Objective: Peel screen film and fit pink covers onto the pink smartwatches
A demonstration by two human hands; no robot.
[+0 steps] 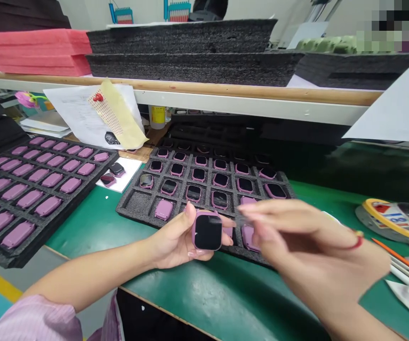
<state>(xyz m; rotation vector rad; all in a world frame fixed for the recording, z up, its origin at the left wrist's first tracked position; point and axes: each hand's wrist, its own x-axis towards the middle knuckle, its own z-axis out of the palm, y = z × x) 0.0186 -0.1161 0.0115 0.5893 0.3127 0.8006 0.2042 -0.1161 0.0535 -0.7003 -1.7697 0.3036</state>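
Your near foam tray (133,203) carries rows of pink smartwatches (198,174), screens up; the second foam tray (23,251), to your left, carries pink watch cases (30,199), backs showing. Your left hand (176,241) is half-curled, palm up, gripping one loose smartwatch (207,230) above the near tray's front edge. Your right hand (304,241), blurred, sits just beside it, fingers pressed together; cannot tell whether they pinch anything

Printed lines on a white paper sheet (75,111) and a red-and-blue label (391,215) on a yellow-rimmed roll (375,213) at the counter's edge remain too small or blurred to read.
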